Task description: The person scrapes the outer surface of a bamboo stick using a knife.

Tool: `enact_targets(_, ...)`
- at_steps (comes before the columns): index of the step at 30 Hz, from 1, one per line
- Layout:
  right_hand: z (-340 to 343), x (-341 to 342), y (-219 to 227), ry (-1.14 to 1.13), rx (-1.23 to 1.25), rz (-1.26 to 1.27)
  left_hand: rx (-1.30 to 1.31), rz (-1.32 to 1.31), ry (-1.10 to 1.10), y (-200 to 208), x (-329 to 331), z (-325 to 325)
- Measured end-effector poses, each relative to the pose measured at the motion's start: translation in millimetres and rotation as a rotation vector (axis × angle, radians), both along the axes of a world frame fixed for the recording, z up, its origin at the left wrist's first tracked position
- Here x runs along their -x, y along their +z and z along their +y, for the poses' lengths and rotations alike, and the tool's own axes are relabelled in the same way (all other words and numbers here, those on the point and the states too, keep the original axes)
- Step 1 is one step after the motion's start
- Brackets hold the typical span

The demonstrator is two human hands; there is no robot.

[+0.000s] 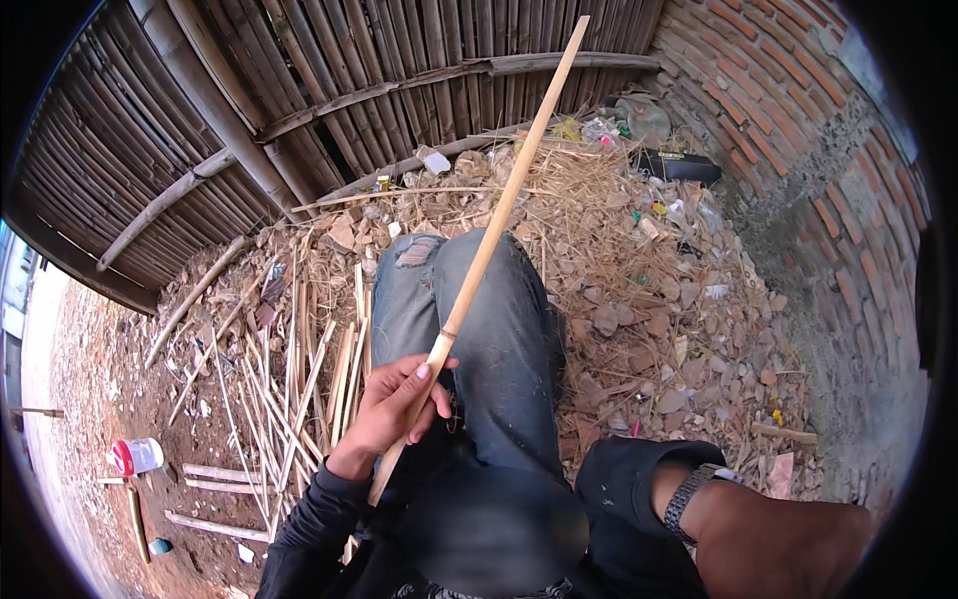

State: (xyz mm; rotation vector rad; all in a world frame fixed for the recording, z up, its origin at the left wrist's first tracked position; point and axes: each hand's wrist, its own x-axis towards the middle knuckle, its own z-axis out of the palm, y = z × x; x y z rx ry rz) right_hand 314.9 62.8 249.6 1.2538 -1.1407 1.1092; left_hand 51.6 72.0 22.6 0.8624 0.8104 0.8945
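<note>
My left hand [396, 407] is closed round a long pale bamboo strip [499, 215] near its lower end, thumb lying along it. The strip slants up and away to the right, above my jeans-clad knees [489, 319], and has a node just above my grip. At the lower right my right hand [788, 534] is turned outward, away from the strip. Its fingers are hidden, so whatever it may hold does not show. A metal-banded wristwatch [687, 504] sits on that wrist.
Split bamboo strips [289, 399] lie in a loose pile to my left. A white and red bucket [137, 456] stands farther left. Ahead is a bamboo-slat wall [419, 100]; a brick wall [838, 190] rises at right. Rubble and straw [639, 329] cover the ground, with a black object [679, 167] near the corner.
</note>
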Motion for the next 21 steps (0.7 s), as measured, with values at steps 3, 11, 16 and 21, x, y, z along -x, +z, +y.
enact_targets(3,1.9,-7.5,-11.1,0.169,0.093,-0.076,0.037,0.004,-0.014,-0.2,-3.3,-1.6)
enact_targets(11,56.4,-24.1,-122.1,-0.503,1.097,-0.876,0.031,-0.113,-0.084,-24.3,3.8,-14.9)
enact_targets(16,108.9,-30.7,-218.1,-1.311,1.127,-1.201,-0.026,0.182,-0.15,-47.2,24.8,-38.3)
enact_targets(21,153.2,-56.3,-232.5,-1.936,0.938,-1.153,0.084,0.39,-0.12,-32.1,66.2,-51.6)
